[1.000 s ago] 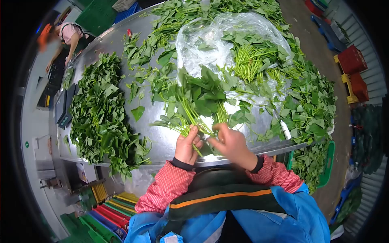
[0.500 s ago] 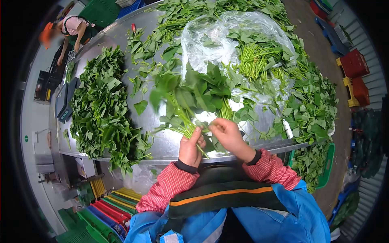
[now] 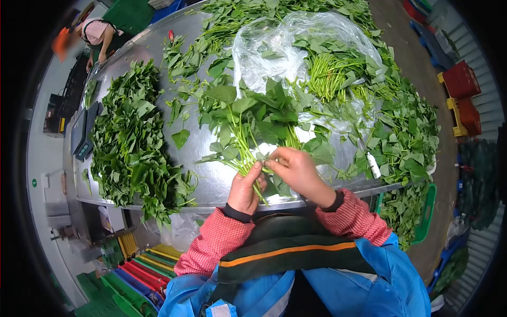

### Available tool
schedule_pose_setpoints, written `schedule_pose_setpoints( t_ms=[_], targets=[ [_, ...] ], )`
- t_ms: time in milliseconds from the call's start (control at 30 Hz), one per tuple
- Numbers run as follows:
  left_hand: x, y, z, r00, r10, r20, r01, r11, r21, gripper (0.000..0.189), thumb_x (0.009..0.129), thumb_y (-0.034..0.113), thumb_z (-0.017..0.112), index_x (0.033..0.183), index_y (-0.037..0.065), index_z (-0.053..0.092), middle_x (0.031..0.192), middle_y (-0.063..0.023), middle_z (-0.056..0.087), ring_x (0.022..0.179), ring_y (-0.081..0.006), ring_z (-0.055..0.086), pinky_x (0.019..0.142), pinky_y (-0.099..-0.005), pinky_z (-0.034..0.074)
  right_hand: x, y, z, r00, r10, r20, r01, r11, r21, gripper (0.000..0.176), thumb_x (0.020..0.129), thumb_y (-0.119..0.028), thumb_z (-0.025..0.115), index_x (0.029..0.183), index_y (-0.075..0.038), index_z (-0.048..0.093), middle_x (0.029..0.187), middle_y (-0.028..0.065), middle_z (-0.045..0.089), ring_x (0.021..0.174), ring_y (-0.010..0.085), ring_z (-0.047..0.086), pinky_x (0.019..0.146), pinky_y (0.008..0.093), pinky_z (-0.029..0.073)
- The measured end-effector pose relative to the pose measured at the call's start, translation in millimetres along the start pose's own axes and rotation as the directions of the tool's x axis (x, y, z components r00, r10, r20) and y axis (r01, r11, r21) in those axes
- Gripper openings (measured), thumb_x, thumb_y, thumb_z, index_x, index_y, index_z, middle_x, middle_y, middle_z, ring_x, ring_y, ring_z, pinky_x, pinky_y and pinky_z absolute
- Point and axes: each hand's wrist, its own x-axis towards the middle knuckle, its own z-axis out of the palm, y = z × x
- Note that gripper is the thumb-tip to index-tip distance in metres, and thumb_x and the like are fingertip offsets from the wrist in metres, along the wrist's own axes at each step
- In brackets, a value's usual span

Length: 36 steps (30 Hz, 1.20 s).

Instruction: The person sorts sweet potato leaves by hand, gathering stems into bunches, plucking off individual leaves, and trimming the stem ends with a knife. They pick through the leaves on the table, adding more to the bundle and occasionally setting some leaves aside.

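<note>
My left hand [image 3: 244, 191] is closed around the lower stems of a bunch of leafy greens [image 3: 242, 138], held over the near edge of the metal table [image 3: 208, 185]. Its leaves fan out away from me, and cut stem ends poke out below the fist. My right hand [image 3: 298, 171] is pinched at the right side of those stems, close to the left thumb; what lies between its fingertips is too small to make out. Just beyond, more greens with pale stems rest on a clear plastic sheet [image 3: 264, 61], including a thick bundle of stems [image 3: 327, 76].
A tall heap of greens [image 3: 127, 142] covers the table's left side, beside a scale [image 3: 84, 132]. At the right lie more greens [image 3: 406, 127] and a white bottle [image 3: 374, 165]. A green crate [image 3: 430, 211] stands below the right edge. Another person [image 3: 97, 31] is at the far left.
My right hand has shifted slightly left, closer to the left thumb. The bunch's leaves, blurred before, are now steadier. The other person's arm has drawn in.
</note>
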Motion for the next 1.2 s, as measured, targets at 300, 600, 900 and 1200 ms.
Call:
schedule_pose_setpoints(
  t_ms=[300,600,900,1200],
  targets=[
    [-4,-9,-1,0.991,-0.093,0.094,0.082,0.990,0.114,0.014,0.091,0.016,0.061,0.097,0.004,0.059,0.072,0.0009,0.054,0.059,-0.0072,0.048,0.053,-0.0217,0.041,4,24,10,0.965,0.102,0.242,-0.226,0.794,0.564,0.017,0.091,-0.014,0.061,0.089,0.003,0.059,0.079,0.0021,0.061,0.070,0.0055,0.052,0.061,0.0225,0.043],
    [13,23,-30,0.983,0.131,-0.128,-0.148,0.980,-0.133,0.011,0.094,0.014,0.055,0.097,0.003,0.057,0.095,-0.0093,0.062,0.087,-0.0178,0.061,0.075,-0.0279,0.051,-3,47,-102,0.911,0.285,-0.299,0.136,0.476,0.869,0.024,0.094,-0.026,0.055,0.100,-0.003,0.059,0.073,-0.0004,0.056,0.054,0.0053,0.047,0.050,0.0198,0.039],
    [42,4,-37,0.945,-0.306,0.114,0.326,0.884,-0.335,0.019,0.092,0.013,0.057,0.111,0.008,0.054,0.082,-0.0016,0.054,0.066,-0.0102,0.048,0.060,-0.0228,0.043,45,89,-36,0.969,0.247,-0.013,-0.235,0.906,-0.352,0.031,0.080,-0.034,0.068,0.087,-0.004,0.069,0.075,0.0100,0.066,0.070,0.0200,0.062,0.064,0.0324,0.048],
    [20,32,-13,0.998,0.055,0.018,-0.052,0.989,-0.137,0.012,0.092,0.017,0.059,0.098,0.009,0.053,0.080,-0.0006,0.054,0.058,-0.0055,0.044,0.051,-0.0203,0.037,32,82,-87,0.925,0.364,0.109,-0.374,0.822,0.428,0.024,0.086,-0.024,0.065,0.080,-0.002,0.058,0.071,-0.0020,0.055,0.062,0.0073,0.048,0.056,0.0241,0.040]
  ],
)
